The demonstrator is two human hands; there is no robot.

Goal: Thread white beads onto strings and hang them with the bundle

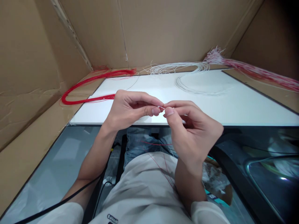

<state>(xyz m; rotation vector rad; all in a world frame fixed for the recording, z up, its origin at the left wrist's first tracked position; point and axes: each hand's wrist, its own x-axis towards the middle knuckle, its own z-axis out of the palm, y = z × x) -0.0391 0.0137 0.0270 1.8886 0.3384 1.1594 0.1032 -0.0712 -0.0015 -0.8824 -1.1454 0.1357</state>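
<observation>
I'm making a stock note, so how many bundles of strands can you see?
3: a red bundle looping at the left, a white bundle at the back middle, and a red-and-white bundle at the right. Some may be hidden behind the left hand.

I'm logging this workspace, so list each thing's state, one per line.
Left hand: fingertips pinched on thin piece
Right hand: fingertips pinched at its other end
Red bundle: bent into a U
White strands: loosely curved
Red-and-white bundle: stretched out, left end splayed
White board: flat
</observation>
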